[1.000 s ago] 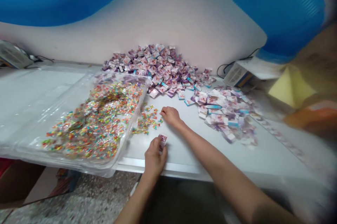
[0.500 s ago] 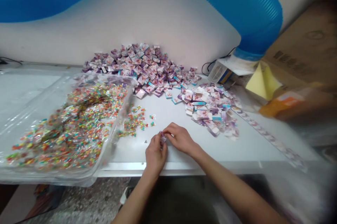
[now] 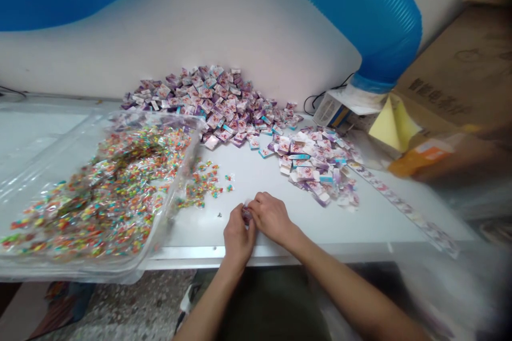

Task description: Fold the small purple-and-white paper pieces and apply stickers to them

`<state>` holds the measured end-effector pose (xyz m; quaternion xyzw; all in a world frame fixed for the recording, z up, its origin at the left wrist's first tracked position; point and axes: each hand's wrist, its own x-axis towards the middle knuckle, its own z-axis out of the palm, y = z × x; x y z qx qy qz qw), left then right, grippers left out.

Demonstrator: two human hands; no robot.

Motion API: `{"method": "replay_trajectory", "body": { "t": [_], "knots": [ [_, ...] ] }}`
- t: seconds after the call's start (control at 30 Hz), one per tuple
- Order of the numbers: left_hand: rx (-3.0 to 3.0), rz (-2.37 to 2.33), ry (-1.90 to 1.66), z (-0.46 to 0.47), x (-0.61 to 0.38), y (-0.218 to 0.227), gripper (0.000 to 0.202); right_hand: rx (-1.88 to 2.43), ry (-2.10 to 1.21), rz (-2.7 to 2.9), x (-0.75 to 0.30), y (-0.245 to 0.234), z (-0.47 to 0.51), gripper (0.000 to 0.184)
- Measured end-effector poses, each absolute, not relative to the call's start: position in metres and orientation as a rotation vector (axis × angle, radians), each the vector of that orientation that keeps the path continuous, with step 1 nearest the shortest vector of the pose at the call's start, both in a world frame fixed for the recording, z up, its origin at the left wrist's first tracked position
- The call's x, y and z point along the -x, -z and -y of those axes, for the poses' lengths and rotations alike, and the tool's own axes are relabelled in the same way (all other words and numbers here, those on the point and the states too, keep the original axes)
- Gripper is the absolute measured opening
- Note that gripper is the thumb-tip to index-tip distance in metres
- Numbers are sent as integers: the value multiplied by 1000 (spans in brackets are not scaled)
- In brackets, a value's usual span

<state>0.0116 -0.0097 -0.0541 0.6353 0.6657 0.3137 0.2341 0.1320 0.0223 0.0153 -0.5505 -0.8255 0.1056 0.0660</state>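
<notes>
Over the front of the white table, my left hand [image 3: 239, 234] is closed around a small printed carton [image 3: 247, 214], purple and white, mostly hidden by fingers. My right hand [image 3: 272, 215] pinches the same carton from the right, its fingertips touching my left ones. Up and to the right lies a loose pile of similar small cartons [image 3: 306, 162], some with raised flaps. A larger heap of these cartons [image 3: 224, 101] rests against the wall. Left of my hands, small clear packets of colourful candies [image 3: 204, 183] are scattered on the table.
A clear plastic tray [image 3: 168, 223] full of candy packets fills the left side. Blue ducting [image 3: 384, 26] hangs overhead. At right are a cardboard box [image 3: 452, 85], a yellow paper [image 3: 390, 125] and a printed strip [image 3: 404, 207] along the table.
My right hand has come slightly lower and closer over the carton, its fingers now covering more of it. The view has shifted a little.
</notes>
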Motion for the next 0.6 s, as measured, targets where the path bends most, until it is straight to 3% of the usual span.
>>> {"method": "replay_trajectory", "body": {
  "t": [0.3,0.53,0.6],
  "knots": [
    [-1727,-1765,-996,13,-10,64,38,1615,-289,2299,-127,-10,-18,14],
    [-1710,-1676,-1101,13,-5,59,40,1764,-870,1849,-127,9,-26,9],
    [-1598,-1596,-1098,13,2,50,41,1727,-903,1878,-128,9,-27,17]
  ]
}}
